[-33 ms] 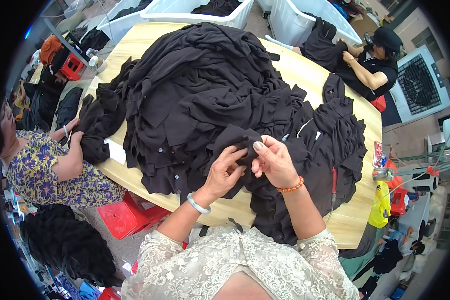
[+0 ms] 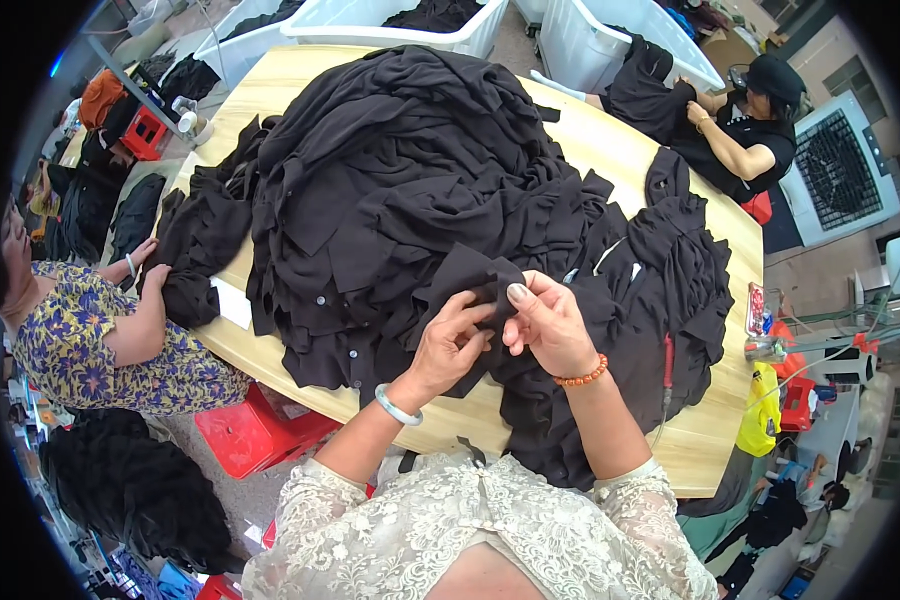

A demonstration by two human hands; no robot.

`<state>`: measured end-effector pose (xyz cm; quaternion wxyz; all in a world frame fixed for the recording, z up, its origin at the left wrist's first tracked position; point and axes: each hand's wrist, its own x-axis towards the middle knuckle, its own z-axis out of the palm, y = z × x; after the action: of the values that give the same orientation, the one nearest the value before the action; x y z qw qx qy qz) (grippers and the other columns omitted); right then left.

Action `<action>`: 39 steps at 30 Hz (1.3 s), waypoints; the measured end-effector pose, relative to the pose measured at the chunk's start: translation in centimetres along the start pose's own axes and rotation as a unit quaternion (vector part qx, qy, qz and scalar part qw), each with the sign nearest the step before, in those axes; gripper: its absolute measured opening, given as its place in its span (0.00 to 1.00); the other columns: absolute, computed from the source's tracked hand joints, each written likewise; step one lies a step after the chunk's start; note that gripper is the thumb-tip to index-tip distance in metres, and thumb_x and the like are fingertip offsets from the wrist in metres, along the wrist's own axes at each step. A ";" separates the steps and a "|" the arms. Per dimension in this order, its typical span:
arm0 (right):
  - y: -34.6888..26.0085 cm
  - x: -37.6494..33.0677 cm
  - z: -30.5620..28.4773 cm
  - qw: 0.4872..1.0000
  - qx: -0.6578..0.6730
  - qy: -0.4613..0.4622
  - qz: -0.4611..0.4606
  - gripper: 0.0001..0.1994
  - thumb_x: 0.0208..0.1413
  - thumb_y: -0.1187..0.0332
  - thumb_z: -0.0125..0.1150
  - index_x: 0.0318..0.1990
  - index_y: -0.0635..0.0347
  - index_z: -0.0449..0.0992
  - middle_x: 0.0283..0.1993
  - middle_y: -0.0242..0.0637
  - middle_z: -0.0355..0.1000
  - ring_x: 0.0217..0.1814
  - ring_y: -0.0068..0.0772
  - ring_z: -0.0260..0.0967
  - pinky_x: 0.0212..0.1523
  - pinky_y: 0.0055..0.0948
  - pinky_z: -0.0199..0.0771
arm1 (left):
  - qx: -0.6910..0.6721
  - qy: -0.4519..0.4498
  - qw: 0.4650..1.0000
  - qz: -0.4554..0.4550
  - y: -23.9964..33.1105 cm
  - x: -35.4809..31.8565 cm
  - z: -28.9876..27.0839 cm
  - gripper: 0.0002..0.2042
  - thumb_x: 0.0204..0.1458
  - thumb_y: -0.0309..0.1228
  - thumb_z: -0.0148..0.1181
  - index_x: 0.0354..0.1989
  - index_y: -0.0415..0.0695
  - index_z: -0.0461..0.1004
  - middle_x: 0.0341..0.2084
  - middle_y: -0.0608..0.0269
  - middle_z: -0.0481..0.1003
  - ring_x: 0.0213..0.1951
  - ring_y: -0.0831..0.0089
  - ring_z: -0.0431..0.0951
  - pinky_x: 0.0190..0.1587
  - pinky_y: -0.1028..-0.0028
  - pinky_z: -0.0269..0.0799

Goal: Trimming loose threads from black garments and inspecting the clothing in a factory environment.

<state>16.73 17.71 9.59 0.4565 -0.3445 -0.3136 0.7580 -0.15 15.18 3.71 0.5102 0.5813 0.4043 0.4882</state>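
Two hands [image 2: 444, 350] [image 2: 562, 338], right fingers [image 2: 530, 305] pinching black cloth [image 2: 462, 274] (left grip unclear), bare table edge [image 2: 715, 435]

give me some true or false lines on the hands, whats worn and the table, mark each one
1. The right hand pinches dark cloth. True.
2. The left arm wears orange beads. False: it wears a pale bangle.
3. A red tool is right of the right hand. True.
4. The pile lies on a blue surface. False: the table is pale wood-toned.
5. A person in floral clothes is on the left. True.
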 end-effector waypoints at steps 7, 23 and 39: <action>-0.5 -0.4 -1.2 0.997 0.007 0.063 -0.045 0.08 0.60 0.68 0.56 0.40 0.64 0.69 0.34 0.35 0.73 0.29 0.26 0.76 0.30 0.22 0.81 | 0.028 -0.121 0.989 -0.084 0.1 -0.2 -1.7 0.05 0.47 0.19 0.61 0.32 0.35 0.73 0.32 0.66 0.70 0.23 0.85 0.67 0.25 0.83 0.62; 0.7 -0.7 -0.5 0.910 -0.398 -0.005 -0.117 0.05 0.49 0.80 0.64 0.30 0.68 0.73 0.32 0.29 0.66 0.31 0.15 0.63 0.31 0.15 0.63 | -0.053 -0.006 0.996 -0.071 2.1 -1.2 -0.8 0.02 0.52 0.21 0.56 0.33 0.38 0.72 0.25 0.72 0.66 0.28 0.87 0.63 0.30 0.82 0.61; 1.7 2.0 3.3 0.810 -0.534 -0.086 -0.226 0.08 0.43 0.80 0.66 0.31 0.64 0.73 0.34 0.39 0.72 0.29 0.32 0.71 0.29 0.23 0.70 | -0.083 0.122 0.988 -0.053 -1.2 -1.7 -2.6 0.03 0.52 0.23 0.56 0.33 0.37 0.72 0.22 0.72 0.66 0.22 0.88 0.61 0.23 0.82 0.58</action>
<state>12.54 18.39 9.65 0.3305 -0.3872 -0.7756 0.3732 -3.01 14.22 2.23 0.5289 0.4509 0.4519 0.5592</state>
